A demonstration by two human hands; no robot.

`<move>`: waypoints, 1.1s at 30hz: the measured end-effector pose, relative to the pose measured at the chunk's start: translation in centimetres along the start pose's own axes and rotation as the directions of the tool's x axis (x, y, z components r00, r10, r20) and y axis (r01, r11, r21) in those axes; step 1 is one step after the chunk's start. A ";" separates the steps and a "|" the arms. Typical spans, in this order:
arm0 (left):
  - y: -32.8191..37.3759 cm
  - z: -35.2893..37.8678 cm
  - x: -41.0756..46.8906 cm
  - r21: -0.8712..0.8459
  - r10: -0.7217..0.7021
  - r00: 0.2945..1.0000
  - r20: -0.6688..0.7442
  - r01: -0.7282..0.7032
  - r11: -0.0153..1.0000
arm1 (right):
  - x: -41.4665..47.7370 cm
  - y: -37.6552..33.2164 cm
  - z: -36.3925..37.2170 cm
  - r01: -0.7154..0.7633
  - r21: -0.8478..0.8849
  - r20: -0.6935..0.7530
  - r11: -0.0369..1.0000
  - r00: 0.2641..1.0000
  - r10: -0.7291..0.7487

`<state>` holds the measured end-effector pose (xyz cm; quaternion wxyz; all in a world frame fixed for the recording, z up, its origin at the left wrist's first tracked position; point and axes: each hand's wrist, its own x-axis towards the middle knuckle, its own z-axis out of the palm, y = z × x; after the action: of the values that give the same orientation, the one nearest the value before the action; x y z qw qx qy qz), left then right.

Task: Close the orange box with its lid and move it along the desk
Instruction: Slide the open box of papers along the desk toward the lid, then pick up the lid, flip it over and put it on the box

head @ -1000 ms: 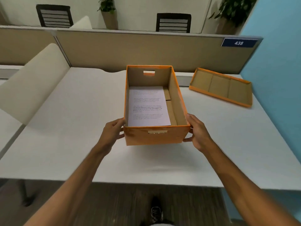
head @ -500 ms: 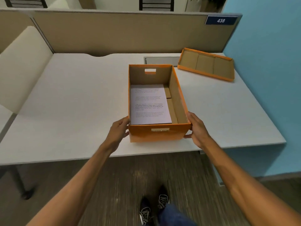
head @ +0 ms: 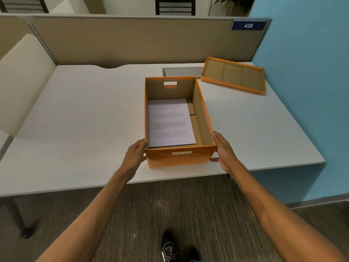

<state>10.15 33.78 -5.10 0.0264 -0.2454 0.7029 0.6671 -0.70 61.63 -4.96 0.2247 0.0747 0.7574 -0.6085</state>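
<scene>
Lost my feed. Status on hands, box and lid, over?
Left hand and right hand hold box at near corners. Box open, paper inside. Lid upturned, far right of desk, apart. Nothing between them.

Open orange box holding paper, lid upturned behind-right

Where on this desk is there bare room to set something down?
Most room: left of the orange box, out to the cream panel. A smaller patch lies right of the box, nearer than the lid, which crowds the far right corner.
</scene>
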 end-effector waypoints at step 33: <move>17.9 22.8 15.2 0.401 0.529 0.843 0.099 -0.520 0.754 | 16.3 -9.8 -18.5 0.293 -0.244 -0.141 0.924 0.932 -0.333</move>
<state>-16.66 50.59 3.40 -0.1178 -0.0342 0.8679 0.4814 -23.59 74.21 -0.39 0.0616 -0.0182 0.8390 -0.5402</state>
